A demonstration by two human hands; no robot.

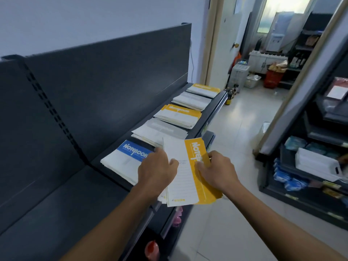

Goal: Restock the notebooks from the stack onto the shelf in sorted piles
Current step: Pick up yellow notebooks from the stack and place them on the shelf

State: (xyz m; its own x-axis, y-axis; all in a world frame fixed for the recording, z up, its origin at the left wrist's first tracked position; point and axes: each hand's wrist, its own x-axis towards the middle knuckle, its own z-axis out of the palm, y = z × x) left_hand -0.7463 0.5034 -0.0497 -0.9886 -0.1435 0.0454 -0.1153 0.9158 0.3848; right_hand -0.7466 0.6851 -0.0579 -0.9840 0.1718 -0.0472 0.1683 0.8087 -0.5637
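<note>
Notebooks point(183, 178), yellow-banded, a small stack held at the front edge of the shelf point(216, 106). Left hand point(157, 171) at the stack's 9 o'clock, fingers curled round the white edge; right hand point(218, 169) at 3 o'clock, gripping the yellow side. Blue pile point(122, 159) lies at 9 o'clock, then grey pile point(160, 129) and yellow pile point(178, 114) running toward 1 o'clock.

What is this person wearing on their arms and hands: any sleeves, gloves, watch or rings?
Nothing shows. The left hand and right hand are bare, with no gloves and no rings visible. The left forearm and right forearm are uncovered down to the frame's edge: no sleeve, watch, band or marking in view.
</note>
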